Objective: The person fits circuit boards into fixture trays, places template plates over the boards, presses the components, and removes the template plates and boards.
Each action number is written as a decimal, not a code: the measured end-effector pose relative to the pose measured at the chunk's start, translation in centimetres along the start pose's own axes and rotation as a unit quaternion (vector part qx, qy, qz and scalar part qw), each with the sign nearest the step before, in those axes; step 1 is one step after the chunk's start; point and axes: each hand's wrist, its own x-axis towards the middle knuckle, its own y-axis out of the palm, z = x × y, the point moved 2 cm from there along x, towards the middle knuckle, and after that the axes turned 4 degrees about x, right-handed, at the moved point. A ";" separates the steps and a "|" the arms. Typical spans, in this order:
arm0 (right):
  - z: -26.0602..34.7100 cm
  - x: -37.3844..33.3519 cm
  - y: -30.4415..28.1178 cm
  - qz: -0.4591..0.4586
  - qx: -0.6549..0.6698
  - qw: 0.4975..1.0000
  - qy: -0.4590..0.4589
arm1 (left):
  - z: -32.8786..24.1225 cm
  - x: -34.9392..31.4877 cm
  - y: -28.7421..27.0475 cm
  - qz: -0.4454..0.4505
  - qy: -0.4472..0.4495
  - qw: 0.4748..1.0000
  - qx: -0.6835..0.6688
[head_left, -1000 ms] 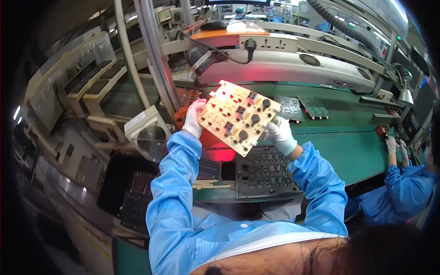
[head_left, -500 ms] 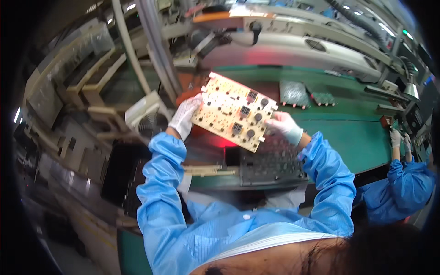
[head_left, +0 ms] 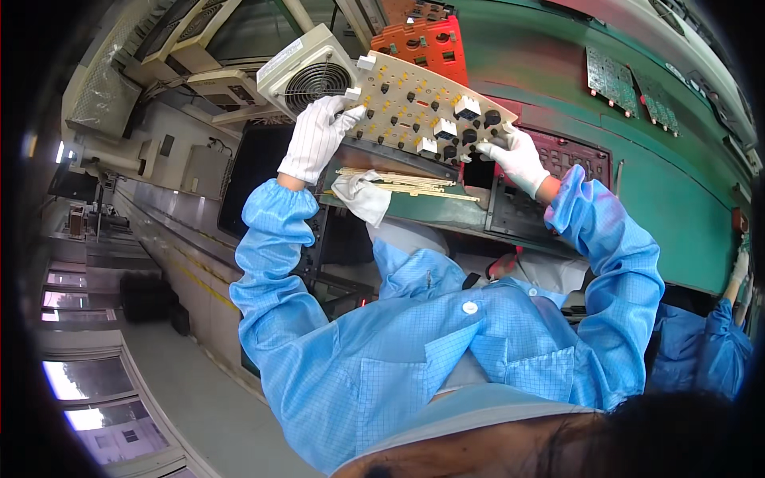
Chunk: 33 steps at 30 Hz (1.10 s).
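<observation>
Between my two gloved hands is a tan circuit board [head_left: 406, 107] with black round parts, white connectors and small orange components. My left hand [head_left: 319, 137], in a white striped glove, is closed on the board's left end. Its right end is gripped by my right hand [head_left: 519, 159], fingers pinching near the corner. The board is tilted, its component side toward me. Just beyond it lies a red-orange slotted plate [head_left: 426, 44]. Below my right hand sits a dark fixture tray [head_left: 522, 211] with many recesses, partly lit red.
A fan unit [head_left: 319, 80] stands by my left hand. Pale strips [head_left: 414, 190] and a white cloth [head_left: 362, 197] lie at the near edge of the green bench [head_left: 661, 215]. Green circuit boards [head_left: 612, 80] rest at the far right; a co-worker's gloved hand [head_left: 741, 264] shows beyond.
My view has swung, so bench items sit differently in the picture. Both hands still hold the board, which now appears higher, near the fan unit, with its surface no longer glaring.
</observation>
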 end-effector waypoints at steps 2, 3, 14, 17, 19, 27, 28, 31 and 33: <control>-0.5 -0.4 0.1 -0.005 0.008 1.000 0.015 | 0.1 -0.4 -0.1 -0.001 0.011 1.000 0.022; -0.7 -0.6 0.1 -0.011 0.013 0.999 0.029 | 0.1 -0.4 -0.1 -0.004 0.022 0.999 0.041; -0.4 0.1 -0.1 -0.018 -0.032 0.999 0.026 | -0.2 0.5 0.9 0.009 0.063 0.995 0.072; -2.4 2.9 -1.5 0.001 -0.141 0.990 -0.008 | 1.2 1.6 2.1 0.053 0.006 0.993 0.108; -2.5 5.4 -1.5 0.034 -0.022 0.992 0.123 | 2.5 2.0 3.4 0.081 0.036 0.978 0.187; 1.2 5.6 -1.1 -0.024 -0.052 0.998 -0.012 | 0.8 3.0 -0.7 0.078 -0.156 0.981 -0.084; 2.6 4.7 -0.9 -0.037 -0.078 0.996 0.000 | -0.1 3.0 -1.6 0.050 -0.155 0.982 -0.096; 4.8 3.1 -0.3 -0.040 -0.176 0.981 0.065 | -0.4 3.7 -3.2 0.016 -0.062 0.983 -0.172; 2.0 3.7 -1.6 0.103 -0.192 0.975 0.041 | -0.1 3.2 -2.9 0.058 -0.105 0.959 -0.256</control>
